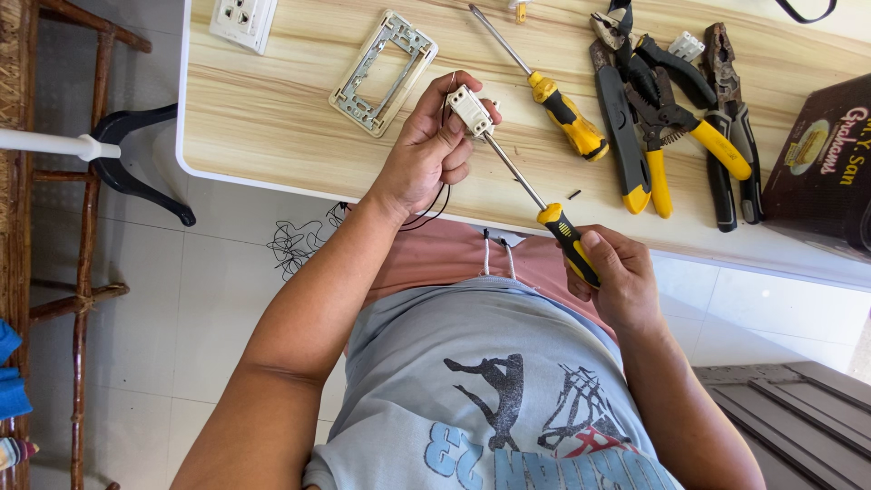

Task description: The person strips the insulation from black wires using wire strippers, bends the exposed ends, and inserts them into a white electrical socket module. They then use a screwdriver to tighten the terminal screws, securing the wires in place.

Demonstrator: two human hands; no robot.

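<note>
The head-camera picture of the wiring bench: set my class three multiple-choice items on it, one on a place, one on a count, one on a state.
1. Where does the metal mounting frame lie?
A. on the wooden table
B. on the floor
C. on the dark box

2. How many yellow-and-black screwdrivers show?
A. one
B. two
C. four

3. What is the state of the small white switch module?
A. lying loose on the table
B. held in the left hand
C. fixed in the frame

Answers:
1 A, the frame rests flat on the tabletop.
2 B, the held screwdriver in the right hand and the spare screwdriver lying on the table.
3 B, the fingers wrap around it, the screwdriver tip meeting it.
</note>
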